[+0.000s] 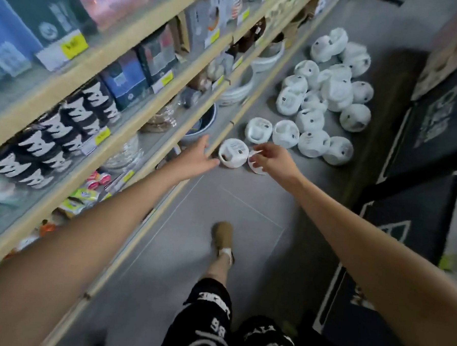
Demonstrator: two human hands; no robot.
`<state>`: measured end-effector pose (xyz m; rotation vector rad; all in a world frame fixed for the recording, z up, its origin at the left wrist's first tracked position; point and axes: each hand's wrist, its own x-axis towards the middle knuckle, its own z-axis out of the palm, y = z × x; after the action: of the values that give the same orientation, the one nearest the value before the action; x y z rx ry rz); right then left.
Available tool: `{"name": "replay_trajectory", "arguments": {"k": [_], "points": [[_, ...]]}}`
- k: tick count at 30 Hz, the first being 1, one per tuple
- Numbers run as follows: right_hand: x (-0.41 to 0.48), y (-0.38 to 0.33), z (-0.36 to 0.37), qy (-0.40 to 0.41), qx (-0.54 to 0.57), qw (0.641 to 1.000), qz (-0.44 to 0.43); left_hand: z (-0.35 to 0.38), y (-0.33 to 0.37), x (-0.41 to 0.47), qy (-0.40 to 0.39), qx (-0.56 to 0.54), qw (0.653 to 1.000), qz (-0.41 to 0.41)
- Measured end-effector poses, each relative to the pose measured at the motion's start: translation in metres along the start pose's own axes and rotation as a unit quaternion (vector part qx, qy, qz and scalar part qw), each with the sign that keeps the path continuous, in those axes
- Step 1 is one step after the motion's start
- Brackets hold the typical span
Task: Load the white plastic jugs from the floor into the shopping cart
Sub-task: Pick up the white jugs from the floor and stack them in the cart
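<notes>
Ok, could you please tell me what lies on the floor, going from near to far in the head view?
Tan shoe → lone white jug by the left hand, level with a second jug that the right hand grips → row of four jugs → heap of jugs.

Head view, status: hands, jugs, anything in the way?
Left hand open, by nearest jug. Right hand grips second jug. Pile on floor; cart unseen.

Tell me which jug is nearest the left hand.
The leftmost jug, just beyond the left hand; the right hand grips its neighbour.
</notes>
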<state>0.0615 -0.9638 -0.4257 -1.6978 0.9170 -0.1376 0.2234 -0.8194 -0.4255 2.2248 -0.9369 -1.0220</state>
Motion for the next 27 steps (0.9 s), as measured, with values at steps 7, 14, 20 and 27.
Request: {"name": "replay_trajectory", "arguments": {"k": [7,14,20,27], "points": [[0.130,0.007,-0.073,0.053,0.036,0.992,0.107,0.005,0.064,0.163,-0.079,0.033,0.996,-0.002],[0.220,0.024,-0.122,0.091,0.070,0.980,0.162,0.017,0.111,0.277,-0.086,0.026,0.996,-0.010],[0.283,0.051,-0.159,0.074,0.061,0.975,0.201,0.043,0.136,0.349,-0.095,-0.009,0.993,-0.068],[0.370,0.084,-0.216,0.013,0.044,0.968,0.246,0.075,0.163,0.431,-0.097,-0.044,0.984,-0.146]]}}
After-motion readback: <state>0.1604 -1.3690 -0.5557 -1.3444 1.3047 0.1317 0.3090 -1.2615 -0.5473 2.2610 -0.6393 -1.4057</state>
